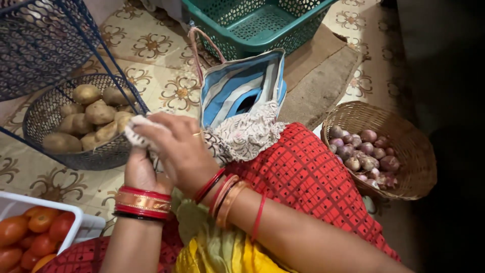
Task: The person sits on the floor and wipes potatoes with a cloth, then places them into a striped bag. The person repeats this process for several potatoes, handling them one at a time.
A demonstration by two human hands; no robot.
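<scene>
Small white cloth point(137, 132), crumpled and knobbly, bunched into a wad, pinched between the fingers of both hands above the lap, just in front of the wire basket of potatoes. Mostly covered by the right hand; only the left end showing, with a strip hanging down beside the left palm. Off the floor entirely.

This looks like a home floor where food is kept. Patterned floor tiles point(151, 45) hold a wire basket of potatoes point(76, 126), a woven basket of onions point(404, 146) and a white crate of tomatoes point(50, 212).
</scene>
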